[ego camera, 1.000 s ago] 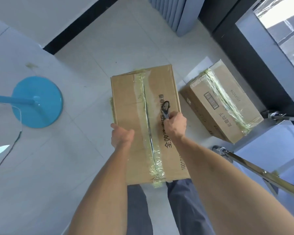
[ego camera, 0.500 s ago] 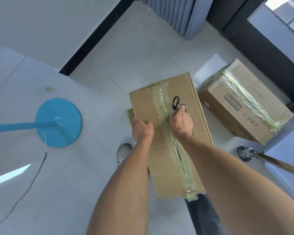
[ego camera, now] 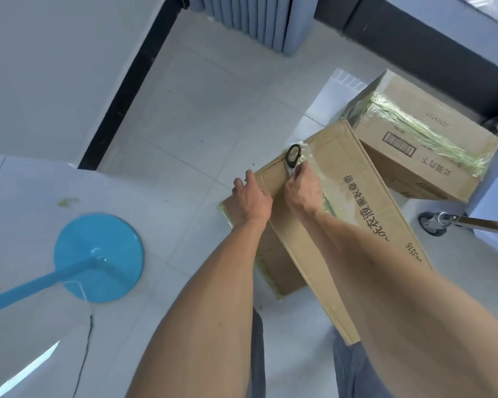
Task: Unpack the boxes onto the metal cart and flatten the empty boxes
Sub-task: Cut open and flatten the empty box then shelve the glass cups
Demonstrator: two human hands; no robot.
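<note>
A brown cardboard box (ego camera: 354, 214) with black printed characters and greenish tape stands on the floor in front of me, turned slantwise. My left hand (ego camera: 250, 202) grips its far left top edge, fingers curled over the cardboard. My right hand (ego camera: 302, 191) holds black-handled scissors (ego camera: 293, 156) at the taped seam near the box's far end. The blades are hidden behind my hand. A second cardboard box (ego camera: 414, 168), taped shut, lies just behind to the right. Of the metal cart I see only a caster wheel (ego camera: 431, 224) and a chrome bar (ego camera: 486, 224) at the right edge.
A blue round stand base (ego camera: 98, 257) with a blue pole sits on the floor at left, a thin dark cable (ego camera: 84, 360) beside it. A grey curtain (ego camera: 256, 21) hangs at the back. Black baseboard (ego camera: 127, 90) lines the white wall.
The box has swung further to the right and now lies slantwise. Both hands have slid to its far end, the scissors now at the end of the seam.
</note>
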